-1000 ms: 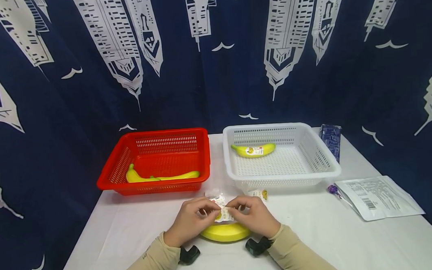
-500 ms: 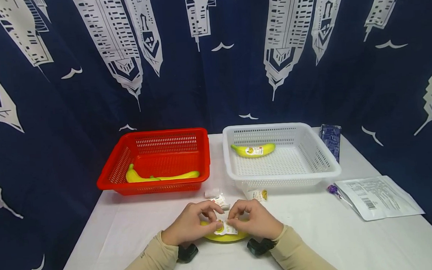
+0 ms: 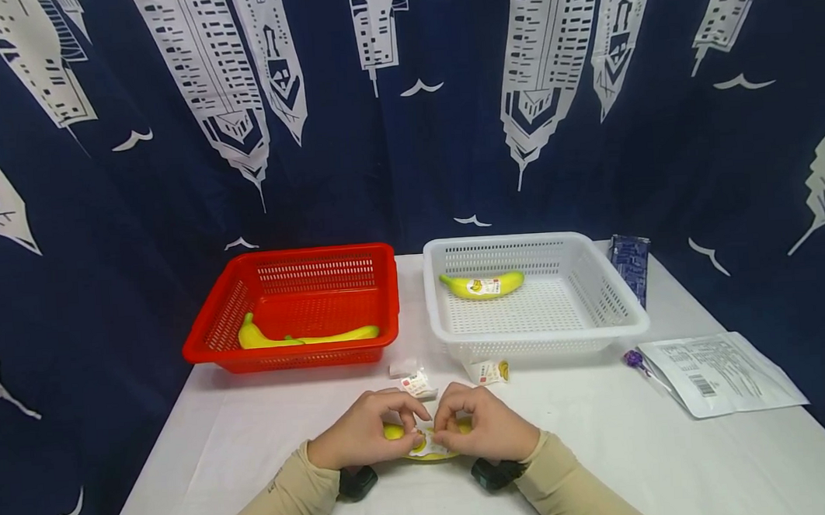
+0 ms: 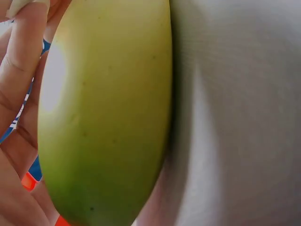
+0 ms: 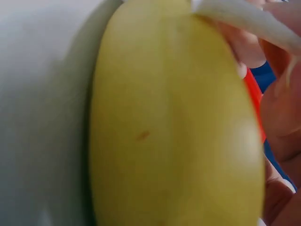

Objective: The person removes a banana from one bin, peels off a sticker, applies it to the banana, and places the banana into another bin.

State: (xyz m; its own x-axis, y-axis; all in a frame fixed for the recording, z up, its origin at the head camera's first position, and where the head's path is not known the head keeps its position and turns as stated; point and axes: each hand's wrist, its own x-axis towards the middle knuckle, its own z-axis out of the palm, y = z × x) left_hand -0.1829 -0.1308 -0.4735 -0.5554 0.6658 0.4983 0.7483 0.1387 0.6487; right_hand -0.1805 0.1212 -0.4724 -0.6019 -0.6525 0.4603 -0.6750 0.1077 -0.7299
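Observation:
A yellow banana (image 3: 433,458) lies crosswise on the table in front of the person, mostly covered by the hands in the head view. Over its middle is a white sticker (image 3: 436,447) with a banana picture. My left hand (image 3: 367,432) pinches the sticker's left end between thumb and finger. At the other end my right hand (image 3: 491,424) pinches it too; the right wrist view shows the white sticker edge (image 5: 254,21) rising off the peel into the fingers. Greenish skin of the banana (image 4: 103,117) fills the left wrist view, with left fingers (image 4: 23,61) beside it.
A red basket (image 3: 320,361) with bananas stands at the back left. Beside it, a white basket (image 3: 542,335) holds one stickered banana (image 3: 501,285). Sticker scraps (image 3: 418,385) lie beyond the hands. To the right are a lollipop (image 3: 634,359), a white pouch (image 3: 730,377) and a blue packet (image 3: 630,269).
Both hands have brought the sticker down and toward the person, from just beyond the banana onto it. The fingers have lowered closer to the peel.

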